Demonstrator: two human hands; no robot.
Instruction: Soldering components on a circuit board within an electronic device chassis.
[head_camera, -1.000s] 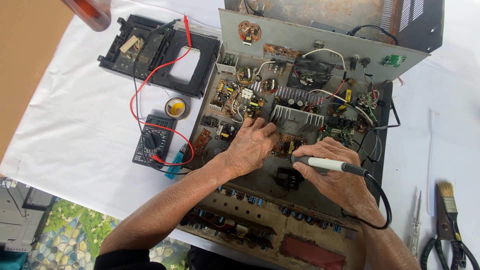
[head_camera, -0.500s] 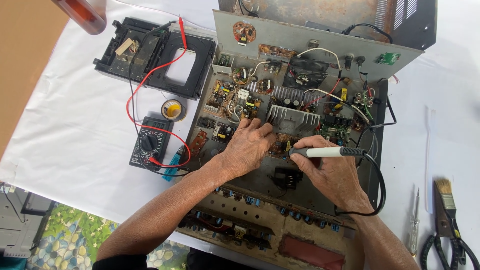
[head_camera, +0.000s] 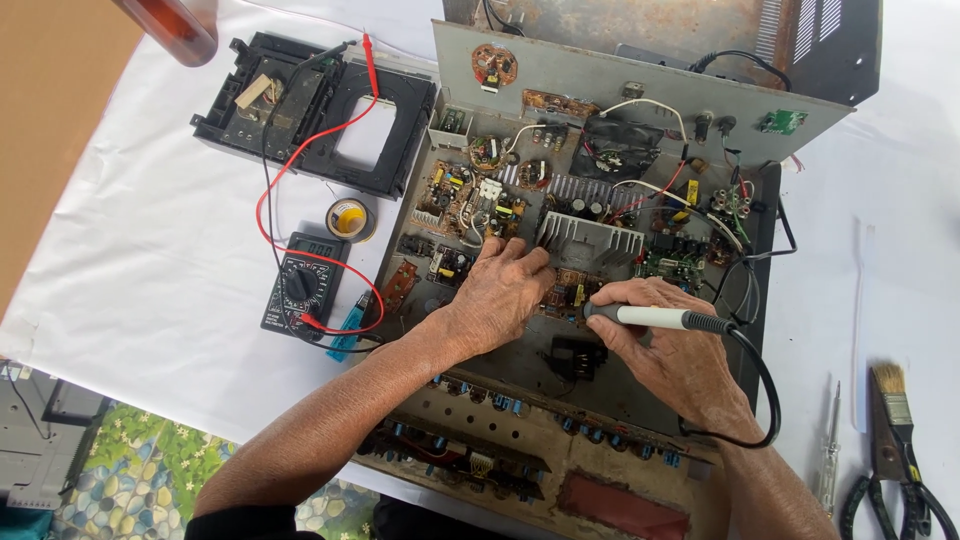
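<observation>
While my left hand (head_camera: 505, 290) is pressing its fingers flat on the small circuit board (head_camera: 565, 290) at the frame's centre, my right hand (head_camera: 670, 350) is pinching the soldering iron (head_camera: 655, 317), tip touching that board. Next probably calls for steady contact on the joint.

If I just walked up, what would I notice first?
First, the big opened amplifier chassis in the middle, packed with circuit boards and wires. Over it, the right hand holds a soldering iron and the left hand rests on the boards. To the left, a black multimeter with looping red leads lies on the white cloth.
</observation>
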